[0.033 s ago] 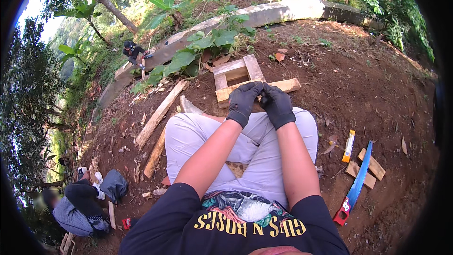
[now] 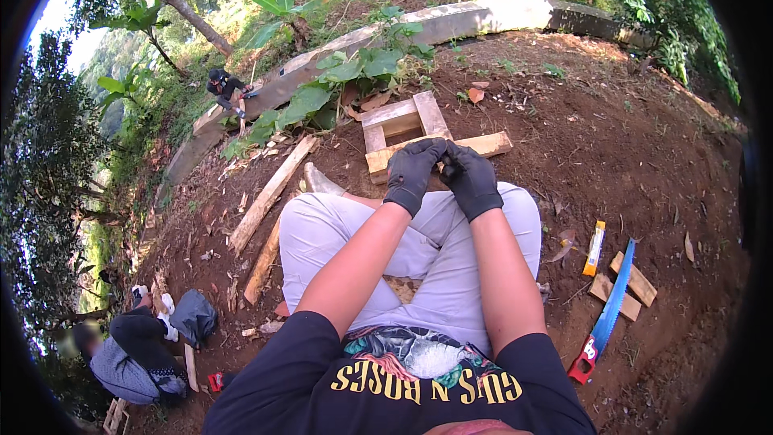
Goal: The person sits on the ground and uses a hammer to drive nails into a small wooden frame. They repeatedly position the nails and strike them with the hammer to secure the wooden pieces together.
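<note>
Both my hands wear dark gloves and meet in front of my crossed legs. My left hand [image 2: 411, 174] is closed, its fingertips pressed together beside the other hand's. Touching or nearly touching it, my right hand [image 2: 471, 180] is closed too. Whatever the fingers pinch, if anything, is too small or hidden to make out. Just beyond the fingertips, a small wooden frame [image 2: 433, 117] of short boards lies on the soil. Its near board [image 2: 485, 144] sticks out to the right and is partly covered by my hands.
To my right lie a blue-bladed handsaw [image 2: 613, 306] with a red handle, wood offcuts [image 2: 638, 280] and a yellow packet [image 2: 594, 248]. Long planks [image 2: 272, 193] lie left. One person [image 2: 137, 358] sits at lower left near a dark bag [image 2: 194, 316]; another [image 2: 225, 87] works by the low wall [image 2: 451, 30].
</note>
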The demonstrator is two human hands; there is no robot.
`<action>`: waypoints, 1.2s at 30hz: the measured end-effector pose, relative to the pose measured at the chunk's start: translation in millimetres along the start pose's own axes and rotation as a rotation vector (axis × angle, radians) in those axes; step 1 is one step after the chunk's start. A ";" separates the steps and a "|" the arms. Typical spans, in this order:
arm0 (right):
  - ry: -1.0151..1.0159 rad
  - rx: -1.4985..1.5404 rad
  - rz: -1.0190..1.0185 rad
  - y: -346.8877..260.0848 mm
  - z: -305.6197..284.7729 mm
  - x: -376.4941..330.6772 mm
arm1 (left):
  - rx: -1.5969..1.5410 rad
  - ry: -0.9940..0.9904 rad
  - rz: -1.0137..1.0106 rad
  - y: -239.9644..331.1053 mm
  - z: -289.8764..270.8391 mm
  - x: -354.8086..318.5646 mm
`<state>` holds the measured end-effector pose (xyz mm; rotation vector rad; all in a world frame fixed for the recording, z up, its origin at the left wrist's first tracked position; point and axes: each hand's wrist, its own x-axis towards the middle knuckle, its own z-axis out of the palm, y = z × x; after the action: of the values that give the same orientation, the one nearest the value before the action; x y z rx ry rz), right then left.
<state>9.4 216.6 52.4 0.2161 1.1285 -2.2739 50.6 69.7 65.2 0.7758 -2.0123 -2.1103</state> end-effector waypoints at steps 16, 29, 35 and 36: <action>-0.057 -1.334 -0.032 14.2 42.2 -15.8 | 0.611 -0.195 0.187 -27.2 -24.1 126.1; -0.086 -1.316 -0.191 27.9 38.4 -13.7 | 0.607 -0.213 0.154 -52.3 -19.4 139.9; -0.105 -1.332 -0.183 25.3 39.7 -13.5 | 0.609 -0.193 0.208 -54.3 -22.9 142.0; -0.109 -1.336 -0.173 24.1 40.5 -13.4 | 0.617 -0.196 0.214 -54.7 -23.2 142.3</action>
<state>38.4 179.9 66.7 -0.5352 2.3360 -1.1863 -47.7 -6.2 -26.2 0.3910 -2.7547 -1.5001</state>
